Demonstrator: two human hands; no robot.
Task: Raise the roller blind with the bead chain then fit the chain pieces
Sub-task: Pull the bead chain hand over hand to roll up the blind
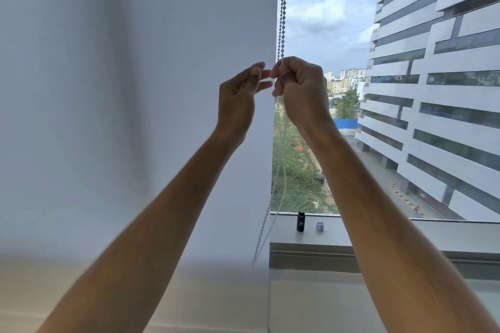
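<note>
Your right hand (299, 86) is fisted around the grey bead chain (283, 5), which hangs doubled beside the white roller blind (135, 89). Left hand (240, 97) half open, fingers loose, holding nothing. Chain blurs below, trailing past the sill's (378, 235) left end.

The roller blind (135, 89) is showing a smooth, matt, pale fabric with no visible weave. The bead chain (283, 8) is looking like small grey beads with a dull sheen; metal or plastic cannot be told. The window sill (378, 232) is appearing as a smooth, matt grey surface. On it, a small black cylinder (301, 221) is looking glossy, and a small pale piece (319, 226) beside it is looking like smooth plastic.
</note>
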